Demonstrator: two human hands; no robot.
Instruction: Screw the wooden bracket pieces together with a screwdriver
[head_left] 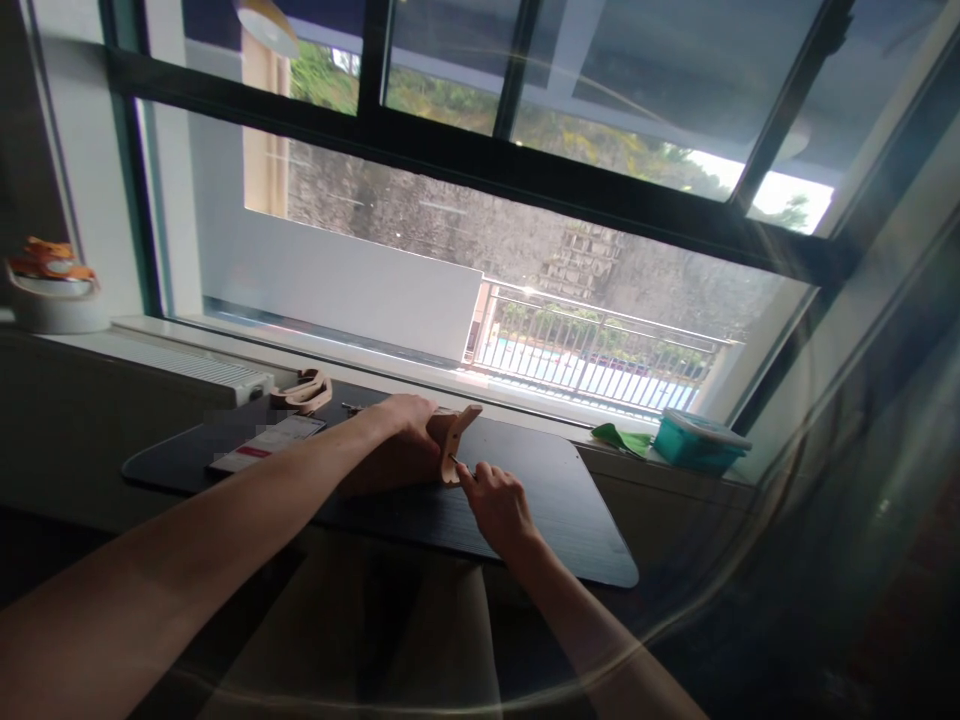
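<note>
On the dark table stands a brown wooden piece (390,462), box-like, with a curved, lighter end panel (451,445) that has small holes. My left hand (411,412) reaches over its top and grips it near that panel, its fingers partly hidden behind the wood. Against the panel's right face, my right hand (495,497) is closed in a pinch. A thin dark tip shows between its fingers and touches the panel low down; what kind of thing it is cannot be made out.
The dark table (555,520) carries a white and red printed box or booklet (262,445) and curved wooden parts (302,391). By the window sill are a green leaf-shaped thing (621,438) and a teal lidded container (699,442). A radiator (172,365) stands left.
</note>
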